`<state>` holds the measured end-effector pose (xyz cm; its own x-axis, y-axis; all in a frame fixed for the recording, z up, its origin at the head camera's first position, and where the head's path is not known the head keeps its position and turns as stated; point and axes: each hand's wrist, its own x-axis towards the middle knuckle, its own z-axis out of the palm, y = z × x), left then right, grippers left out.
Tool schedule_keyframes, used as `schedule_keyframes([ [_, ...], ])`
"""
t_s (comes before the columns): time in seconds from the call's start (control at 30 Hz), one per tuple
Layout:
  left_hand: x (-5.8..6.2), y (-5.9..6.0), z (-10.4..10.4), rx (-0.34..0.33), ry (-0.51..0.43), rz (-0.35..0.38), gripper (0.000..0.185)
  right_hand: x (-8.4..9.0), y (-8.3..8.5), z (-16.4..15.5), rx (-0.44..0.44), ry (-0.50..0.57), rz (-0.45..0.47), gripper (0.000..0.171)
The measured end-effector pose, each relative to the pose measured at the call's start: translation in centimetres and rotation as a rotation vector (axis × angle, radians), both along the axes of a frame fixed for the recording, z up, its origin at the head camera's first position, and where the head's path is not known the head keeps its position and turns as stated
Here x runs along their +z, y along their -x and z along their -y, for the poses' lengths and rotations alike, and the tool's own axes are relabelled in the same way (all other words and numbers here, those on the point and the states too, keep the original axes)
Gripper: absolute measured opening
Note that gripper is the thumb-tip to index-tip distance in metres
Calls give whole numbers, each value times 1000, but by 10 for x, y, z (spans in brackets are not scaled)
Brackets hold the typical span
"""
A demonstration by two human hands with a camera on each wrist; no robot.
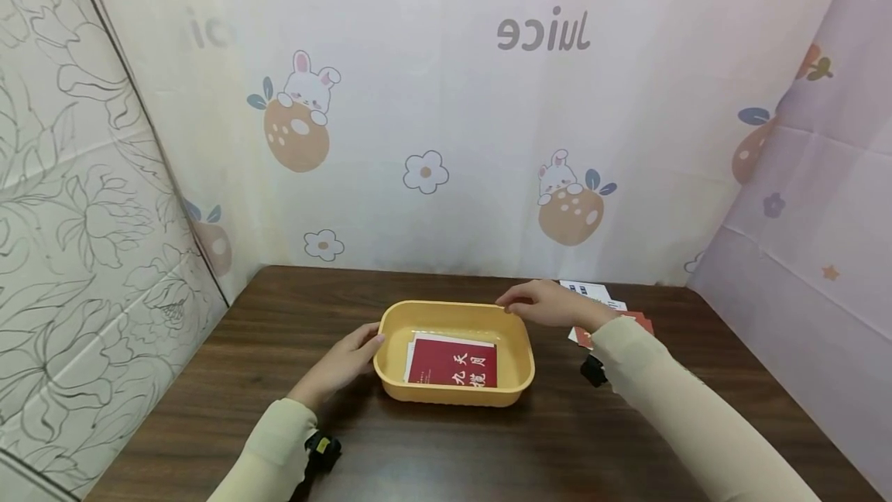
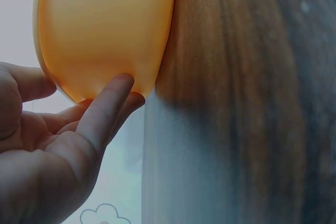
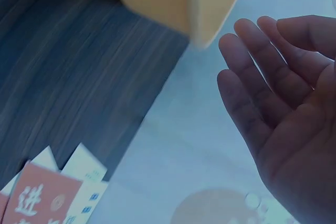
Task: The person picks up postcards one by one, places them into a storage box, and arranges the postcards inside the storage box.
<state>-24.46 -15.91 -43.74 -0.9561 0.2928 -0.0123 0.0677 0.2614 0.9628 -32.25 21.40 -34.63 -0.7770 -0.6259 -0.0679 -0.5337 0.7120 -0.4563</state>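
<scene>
A yellow plastic basket (image 1: 453, 393) rests on the table, with a red card (image 1: 446, 362) bearing white characters inside it, over a white-edged card. My left hand (image 1: 346, 362) holds the basket's left end: in the left wrist view the thumb is at the rim and the fingers (image 2: 105, 108) lie along the outer wall. Above the basket's far right corner, my right hand (image 1: 550, 303) hovers with loosely bent fingers. In the right wrist view its palm and fingers (image 3: 257, 51) show nothing held, and the basket's corner is just beside them.
Several red and white cards (image 1: 637, 321) lie overlapping on the table under and behind my right wrist. The dark wood table (image 1: 446, 448) backs onto a printed curtain (image 1: 446, 99). Dark wrist devices (image 1: 323, 452) sit on both sleeves.
</scene>
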Motion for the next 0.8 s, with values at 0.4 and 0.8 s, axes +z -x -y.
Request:
schedule_keyframes([
  [0.4, 0, -1, 0, 28, 12, 6, 49, -16, 7, -70, -97, 5, -11, 27],
  [0.8, -1, 1, 1, 17, -1, 8, 49, -21, 5, -106, -271, -36, 74, 38],
])
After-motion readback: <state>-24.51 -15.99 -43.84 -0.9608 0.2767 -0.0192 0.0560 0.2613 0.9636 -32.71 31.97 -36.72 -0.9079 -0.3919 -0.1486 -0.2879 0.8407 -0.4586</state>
